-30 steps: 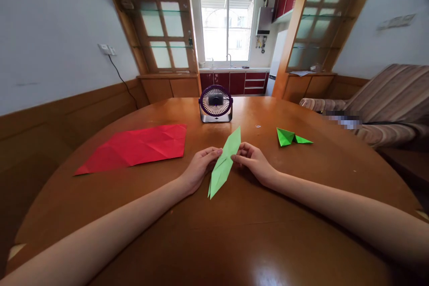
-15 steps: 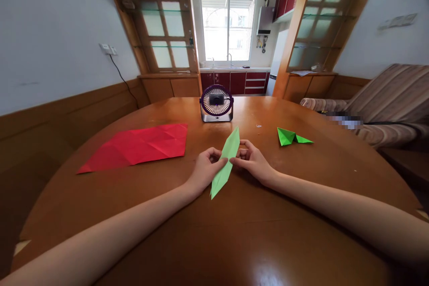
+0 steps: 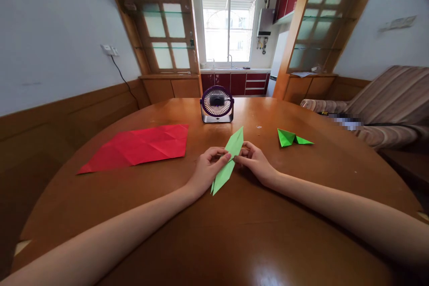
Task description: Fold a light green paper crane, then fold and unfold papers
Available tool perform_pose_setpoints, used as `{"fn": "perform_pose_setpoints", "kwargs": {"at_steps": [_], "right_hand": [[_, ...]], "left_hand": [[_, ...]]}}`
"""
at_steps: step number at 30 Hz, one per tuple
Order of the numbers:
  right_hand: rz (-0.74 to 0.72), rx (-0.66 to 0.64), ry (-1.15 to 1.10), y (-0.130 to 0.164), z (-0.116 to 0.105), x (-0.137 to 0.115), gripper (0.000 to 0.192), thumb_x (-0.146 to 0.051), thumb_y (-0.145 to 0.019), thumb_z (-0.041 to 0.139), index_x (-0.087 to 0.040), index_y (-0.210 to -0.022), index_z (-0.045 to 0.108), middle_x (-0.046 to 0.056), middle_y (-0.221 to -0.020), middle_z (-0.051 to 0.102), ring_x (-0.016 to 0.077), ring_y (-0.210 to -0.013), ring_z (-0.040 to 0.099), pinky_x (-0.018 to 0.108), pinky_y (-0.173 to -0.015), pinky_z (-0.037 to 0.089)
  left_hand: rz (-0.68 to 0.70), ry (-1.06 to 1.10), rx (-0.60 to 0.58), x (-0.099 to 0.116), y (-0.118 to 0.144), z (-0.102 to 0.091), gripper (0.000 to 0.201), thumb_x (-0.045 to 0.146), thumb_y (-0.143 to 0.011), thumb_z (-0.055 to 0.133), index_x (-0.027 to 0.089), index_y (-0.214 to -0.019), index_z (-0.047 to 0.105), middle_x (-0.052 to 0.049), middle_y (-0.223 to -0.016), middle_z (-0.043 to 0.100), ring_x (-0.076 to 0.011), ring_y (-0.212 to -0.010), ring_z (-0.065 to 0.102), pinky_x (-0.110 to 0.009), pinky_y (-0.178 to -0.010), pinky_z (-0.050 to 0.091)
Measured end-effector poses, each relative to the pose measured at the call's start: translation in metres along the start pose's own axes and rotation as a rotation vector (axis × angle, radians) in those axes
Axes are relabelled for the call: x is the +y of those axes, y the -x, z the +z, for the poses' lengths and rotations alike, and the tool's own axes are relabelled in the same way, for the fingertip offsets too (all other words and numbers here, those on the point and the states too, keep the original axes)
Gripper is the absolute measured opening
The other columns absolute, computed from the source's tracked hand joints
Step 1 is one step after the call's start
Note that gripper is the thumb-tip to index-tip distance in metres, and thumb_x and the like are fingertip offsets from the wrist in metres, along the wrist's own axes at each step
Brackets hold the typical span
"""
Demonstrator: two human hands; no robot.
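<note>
A light green folded paper [image 3: 225,170], long and pointed at both ends, slants between my hands above the wooden table. Its near end splits into two points. My left hand [image 3: 208,167] pinches the paper from the left, thumb on top near the middle and fingers partly behind it. On the other side my right hand [image 3: 256,163] grips the right edge, thumb at the middle and forefinger higher up. The fingertips behind the paper are hidden.
A creased red paper sheet [image 3: 140,145] lies at the left of the table [image 3: 214,241]. To the right rests a darker green folded paper [image 3: 286,137] with two pointed parts. A small purple fan [image 3: 217,103] stands at the far side, beyond my hands.
The light green paper has tilted a little further to the right at its far end. My left thumb has moved slightly up along it, and both hands keep their hold.
</note>
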State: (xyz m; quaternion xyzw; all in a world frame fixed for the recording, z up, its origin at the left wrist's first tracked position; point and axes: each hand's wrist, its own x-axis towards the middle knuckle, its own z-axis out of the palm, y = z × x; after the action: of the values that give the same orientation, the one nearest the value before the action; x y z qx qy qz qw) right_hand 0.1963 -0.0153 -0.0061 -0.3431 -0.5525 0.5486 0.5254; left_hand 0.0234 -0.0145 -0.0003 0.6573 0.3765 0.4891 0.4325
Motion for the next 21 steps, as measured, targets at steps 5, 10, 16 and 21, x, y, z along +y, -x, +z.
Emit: {"fn": "perform_pose_setpoints", "kwargs": {"at_steps": [5, 10, 16, 21], "right_hand": [[-0.011, -0.031, 0.032, 0.0008, 0.0014, -0.0011, 0.041, -0.033, -0.069, 0.077, -0.02, -0.094, 0.048, -0.005, -0.067, 0.058, 0.0104, -0.057, 0.053, 0.026, -0.056, 0.041], [-0.052, -0.034, 0.02, 0.0026, 0.0031, -0.0023, 0.053, -0.031, -0.069, 0.077, -0.024, -0.104, 0.038, -0.008, -0.064, 0.056, 0.0105, -0.056, 0.053, 0.025, -0.055, 0.04], [-0.135, -0.021, 0.084, 0.0048, 0.0042, -0.0004, 0.048, -0.033, -0.071, 0.075, -0.025, -0.098, 0.036, -0.009, -0.066, 0.054, 0.0095, -0.055, 0.05, 0.023, -0.052, 0.036], [-0.171, -0.069, 0.171, 0.0061, 0.0061, -0.001, 0.027, -0.035, -0.073, 0.074, -0.019, -0.082, 0.055, -0.003, -0.072, 0.056, 0.0098, -0.063, 0.05, 0.025, -0.059, 0.039]], "left_hand": [[-0.114, 0.079, -0.028, -0.0031, 0.0005, 0.0015, 0.031, 0.041, -0.071, 0.071, 0.016, -0.086, 0.058, -0.004, -0.079, 0.067, -0.0164, -0.07, 0.062, -0.026, -0.063, 0.047], [-0.065, -0.002, -0.011, -0.0046, -0.001, 0.0007, 0.023, 0.034, -0.074, 0.065, 0.018, -0.08, 0.051, 0.002, -0.07, 0.058, -0.0121, -0.062, 0.055, -0.022, -0.056, 0.041], [0.012, -0.119, -0.032, -0.0091, -0.0034, -0.0004, 0.016, 0.03, -0.076, 0.06, 0.018, -0.079, 0.05, 0.003, -0.072, 0.052, -0.0114, -0.065, 0.05, -0.022, -0.06, 0.04], [0.051, -0.249, -0.006, -0.01, -0.0019, -0.0012, 0.01, 0.026, -0.078, 0.055, 0.019, -0.081, 0.049, 0.003, -0.074, 0.052, -0.0125, -0.069, 0.049, -0.022, -0.062, 0.039]]}}
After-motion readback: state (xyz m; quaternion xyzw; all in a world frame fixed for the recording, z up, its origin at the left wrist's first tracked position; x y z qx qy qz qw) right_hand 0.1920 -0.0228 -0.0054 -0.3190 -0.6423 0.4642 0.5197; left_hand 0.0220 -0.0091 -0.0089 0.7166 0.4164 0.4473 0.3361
